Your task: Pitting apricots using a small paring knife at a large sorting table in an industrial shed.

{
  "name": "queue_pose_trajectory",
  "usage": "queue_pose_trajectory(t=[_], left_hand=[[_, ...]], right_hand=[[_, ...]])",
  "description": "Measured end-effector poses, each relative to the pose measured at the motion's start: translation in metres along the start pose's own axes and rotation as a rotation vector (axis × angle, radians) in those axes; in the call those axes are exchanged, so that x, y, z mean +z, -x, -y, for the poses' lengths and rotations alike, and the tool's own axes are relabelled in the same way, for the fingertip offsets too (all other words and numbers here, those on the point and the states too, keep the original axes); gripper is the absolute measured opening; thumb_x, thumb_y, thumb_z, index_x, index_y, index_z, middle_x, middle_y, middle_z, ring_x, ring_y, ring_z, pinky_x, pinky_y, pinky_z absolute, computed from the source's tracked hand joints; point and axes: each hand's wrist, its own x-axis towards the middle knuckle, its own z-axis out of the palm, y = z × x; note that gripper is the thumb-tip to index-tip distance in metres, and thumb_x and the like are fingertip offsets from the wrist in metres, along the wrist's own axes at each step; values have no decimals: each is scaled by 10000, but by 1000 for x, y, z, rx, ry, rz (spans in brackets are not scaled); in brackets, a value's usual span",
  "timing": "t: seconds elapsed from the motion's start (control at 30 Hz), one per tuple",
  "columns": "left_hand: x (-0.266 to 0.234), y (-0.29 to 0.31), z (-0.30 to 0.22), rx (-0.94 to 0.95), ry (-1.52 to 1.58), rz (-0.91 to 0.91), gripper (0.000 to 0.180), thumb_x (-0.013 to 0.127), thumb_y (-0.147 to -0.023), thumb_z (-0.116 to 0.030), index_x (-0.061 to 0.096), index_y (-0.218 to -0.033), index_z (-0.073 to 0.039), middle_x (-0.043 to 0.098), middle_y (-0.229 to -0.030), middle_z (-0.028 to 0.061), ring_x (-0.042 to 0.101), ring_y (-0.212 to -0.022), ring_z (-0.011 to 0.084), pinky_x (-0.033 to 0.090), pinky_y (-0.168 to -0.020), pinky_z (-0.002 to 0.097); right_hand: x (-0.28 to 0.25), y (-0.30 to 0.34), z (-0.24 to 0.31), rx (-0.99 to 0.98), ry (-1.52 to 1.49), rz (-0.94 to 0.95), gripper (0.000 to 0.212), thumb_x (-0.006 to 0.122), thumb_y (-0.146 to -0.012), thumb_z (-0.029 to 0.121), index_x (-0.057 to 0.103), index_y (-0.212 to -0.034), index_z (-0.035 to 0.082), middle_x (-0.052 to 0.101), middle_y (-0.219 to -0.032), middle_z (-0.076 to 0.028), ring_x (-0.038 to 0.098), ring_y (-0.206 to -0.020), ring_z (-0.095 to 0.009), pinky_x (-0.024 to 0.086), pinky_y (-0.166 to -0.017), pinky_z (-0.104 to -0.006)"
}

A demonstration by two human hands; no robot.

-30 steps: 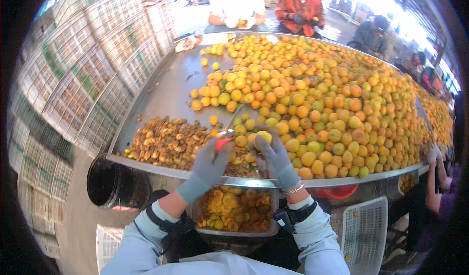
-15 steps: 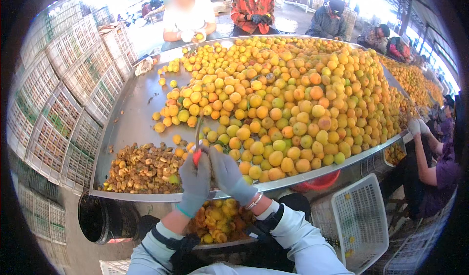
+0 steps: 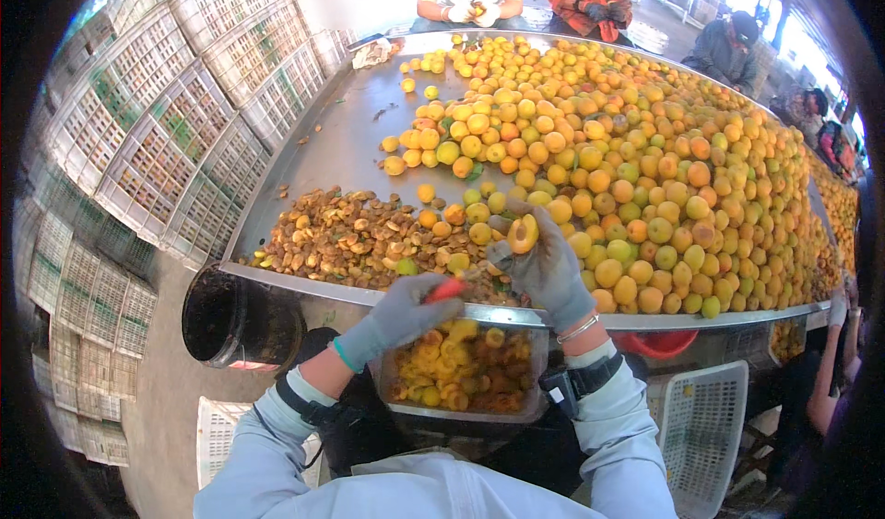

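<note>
My left hand [image 3: 404,316] is closed round the red handle of a knife [image 3: 446,289], above the front edge of the metal table [image 3: 309,173]. A little to its right, my right hand [image 3: 550,275] holds a cut apricot [image 3: 523,233] between thumb and fingers, its cut face showing. Both hands wear grey gloves. Whole apricots [image 3: 645,201] are heaped beyond and to the right. On the left lies a pile of brown apricot pits [image 3: 346,242]. Below my hands, a clear tub [image 3: 535,381] holds opened apricots.
Stacked white crates [image 3: 157,132] stand left of the table. A black bucket [image 3: 207,325] sits below its left corner. Under the right front edge are a red basin [image 3: 659,342] and a white basket [image 3: 705,436]. Several other people work along the far and right sides.
My hands were together at the knife and have drawn apart. The cut apricot now shows in my right hand. The knife blade, upright before, is lowered. The whole view has shifted.
</note>
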Motion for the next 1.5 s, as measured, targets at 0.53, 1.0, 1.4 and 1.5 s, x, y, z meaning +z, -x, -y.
queue_pose_trajectory(t=[0.53, 1.0, 1.4, 1.5], left_hand=[[-5, -8, -45, 586, 284, -94, 195, 624, -830, -23, 623, -1024, -13, 618, -983, 69, 578, -952, 141, 461, -863, 302], [-18, -17, -46, 504, 316, 49, 167, 661, -797, -45, 641, -959, -10, 647, -1012, 134, 615, -936, 214, 486, -841, 343], [16, -25, -17, 640, 438, -119, 171, 676, -794, -38, 644, -961, -20, 647, -1040, 133, 625, -917, 201, 510, -799, 313], [19, -32, -21, 611, 363, -274, 160, 663, -805, -34, 642, -962, -18, 651, -1034, 121, 630, -879, 177, 520, -750, 283]], right_hand=[[14, 7, -16, 88, 416, -6, 459, 335, -940, 429, 530, -1046, 28, 570, -649, -84, 504, -421, -167, 473, -435, -317], [17, 15, -22, 143, 692, -100, 350, 390, -935, 404, 500, -856, 82, 422, -487, -10, 450, -349, -145, 389, -369, -287], [20, -1, -35, 383, -320, 2, 436, 420, -897, 479, 579, -1017, 91, 609, -752, -29, 494, -470, -143, 419, -411, -256], [22, -5, -37, 398, -474, 125, 444, 407, -905, 491, 576, -1018, 96, 589, -726, -11, 494, -484, -116, 417, -434, -236]])
